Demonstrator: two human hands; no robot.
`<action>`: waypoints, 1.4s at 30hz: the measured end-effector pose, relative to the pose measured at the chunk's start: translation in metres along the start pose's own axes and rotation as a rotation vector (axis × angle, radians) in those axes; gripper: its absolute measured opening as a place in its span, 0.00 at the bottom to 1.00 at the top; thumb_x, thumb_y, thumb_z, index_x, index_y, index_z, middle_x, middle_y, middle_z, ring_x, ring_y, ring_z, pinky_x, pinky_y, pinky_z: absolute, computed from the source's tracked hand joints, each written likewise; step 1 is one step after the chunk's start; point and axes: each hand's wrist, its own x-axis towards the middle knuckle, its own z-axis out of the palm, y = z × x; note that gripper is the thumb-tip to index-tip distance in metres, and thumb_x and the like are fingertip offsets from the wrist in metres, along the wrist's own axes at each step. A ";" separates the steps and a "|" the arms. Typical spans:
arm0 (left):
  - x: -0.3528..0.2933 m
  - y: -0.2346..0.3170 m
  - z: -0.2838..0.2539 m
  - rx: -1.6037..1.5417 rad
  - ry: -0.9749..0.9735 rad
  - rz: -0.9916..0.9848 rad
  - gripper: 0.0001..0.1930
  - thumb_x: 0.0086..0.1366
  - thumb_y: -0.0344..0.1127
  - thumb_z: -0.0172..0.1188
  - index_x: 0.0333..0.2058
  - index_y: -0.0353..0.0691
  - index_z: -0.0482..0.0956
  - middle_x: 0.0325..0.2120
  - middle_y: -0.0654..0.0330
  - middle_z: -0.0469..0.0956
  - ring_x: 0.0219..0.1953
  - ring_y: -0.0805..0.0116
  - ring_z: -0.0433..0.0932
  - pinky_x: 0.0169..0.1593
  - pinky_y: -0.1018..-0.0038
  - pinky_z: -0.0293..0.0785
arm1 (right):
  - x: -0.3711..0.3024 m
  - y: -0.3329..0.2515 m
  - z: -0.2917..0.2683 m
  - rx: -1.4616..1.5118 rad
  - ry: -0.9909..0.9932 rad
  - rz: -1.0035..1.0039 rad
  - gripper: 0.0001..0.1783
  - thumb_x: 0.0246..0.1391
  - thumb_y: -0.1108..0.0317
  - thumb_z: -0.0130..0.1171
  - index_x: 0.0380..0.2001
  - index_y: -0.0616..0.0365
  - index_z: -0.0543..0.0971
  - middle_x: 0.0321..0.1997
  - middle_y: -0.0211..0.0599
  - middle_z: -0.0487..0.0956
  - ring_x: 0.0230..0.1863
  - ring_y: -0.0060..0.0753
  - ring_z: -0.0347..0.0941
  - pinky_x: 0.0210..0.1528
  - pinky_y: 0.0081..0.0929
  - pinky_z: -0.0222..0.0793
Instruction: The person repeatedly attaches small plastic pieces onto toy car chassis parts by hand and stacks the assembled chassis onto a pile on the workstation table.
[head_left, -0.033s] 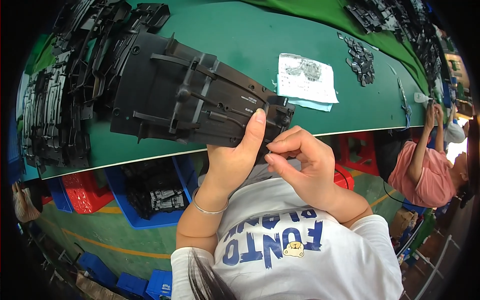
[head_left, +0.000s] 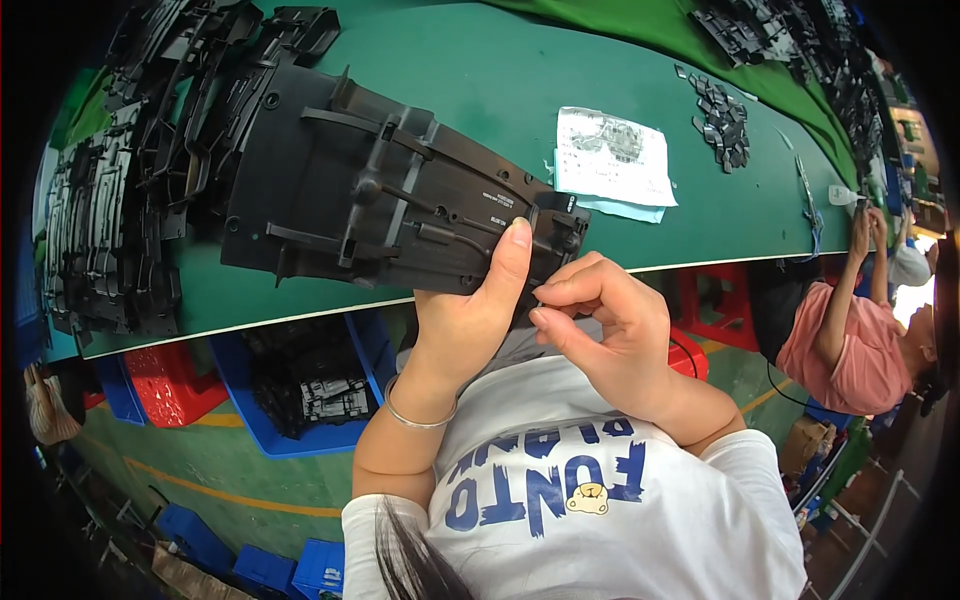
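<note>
A large black moulded plastic panel with ribs and raised bosses slants over the table's front edge. Its wide end lies far left and its narrow end near my hands. My left hand is closed on the narrow part, thumb on top, the other fingers hidden underneath. My right hand is closed in a pinch at the near edge of the narrow end. A tiny dark bit shows between thumb and forefinger, too small to name; I cannot tell whether it is part of the panel.
Stacks of similar black parts crowd the table's left side. On the green table lie printed sheets and a pile of small black pieces. Below stands a blue bin of parts. A co-worker in pink is at right.
</note>
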 end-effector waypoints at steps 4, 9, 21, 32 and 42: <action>0.000 0.001 -0.001 -0.001 -0.016 -0.014 0.03 0.52 0.29 0.52 0.24 0.37 0.69 0.21 0.68 0.66 0.23 0.81 0.62 0.27 0.85 0.60 | 0.001 -0.001 0.001 0.011 0.012 0.011 0.07 0.35 0.82 0.54 0.23 0.66 0.70 0.24 0.37 0.69 0.20 0.23 0.69 0.21 0.15 0.66; -0.001 0.002 0.000 -0.021 -0.017 -0.026 0.02 0.52 0.28 0.52 0.25 0.37 0.69 0.21 0.67 0.67 0.23 0.80 0.63 0.27 0.84 0.61 | 0.001 -0.003 0.002 -0.047 0.011 0.009 0.08 0.34 0.82 0.55 0.22 0.66 0.70 0.23 0.36 0.69 0.22 0.25 0.69 0.22 0.15 0.66; 0.000 -0.002 0.001 -0.011 0.012 0.024 0.04 0.52 0.29 0.51 0.25 0.33 0.71 0.20 0.65 0.70 0.21 0.80 0.66 0.24 0.83 0.64 | 0.004 -0.005 -0.003 -0.188 -0.080 -0.030 0.08 0.35 0.80 0.55 0.23 0.65 0.69 0.22 0.35 0.69 0.21 0.25 0.69 0.22 0.15 0.65; 0.000 -0.002 0.002 0.023 0.015 0.071 0.03 0.52 0.27 0.51 0.25 0.34 0.70 0.19 0.65 0.70 0.21 0.80 0.66 0.24 0.82 0.63 | 0.010 -0.011 -0.013 -0.156 -0.092 0.049 0.05 0.38 0.76 0.55 0.19 0.64 0.70 0.21 0.31 0.65 0.20 0.19 0.64 0.21 0.13 0.61; -0.001 -0.003 0.003 0.012 0.025 0.066 0.03 0.52 0.27 0.51 0.24 0.33 0.70 0.19 0.66 0.70 0.20 0.80 0.66 0.23 0.83 0.63 | 0.011 -0.007 -0.005 -0.276 -0.010 -0.015 0.05 0.34 0.76 0.56 0.15 0.63 0.69 0.17 0.31 0.60 0.17 0.20 0.57 0.17 0.14 0.53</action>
